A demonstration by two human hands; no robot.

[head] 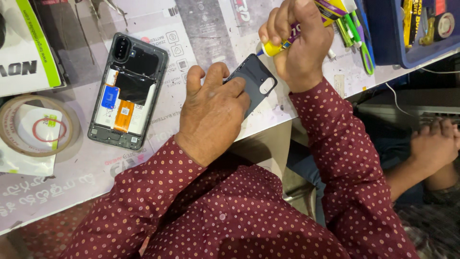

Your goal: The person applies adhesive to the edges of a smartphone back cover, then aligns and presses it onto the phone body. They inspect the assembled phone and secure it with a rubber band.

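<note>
Now one left hand (213,112) pins one back cover (254,79); right hand (299,41) squeezes one glue tube (287,43).

Opened phone (125,91) lies on the table (201,29), left of the back cover (254,79). Tape roll (36,125) sits further left. Tray (407,43) stands at the far right.
</note>
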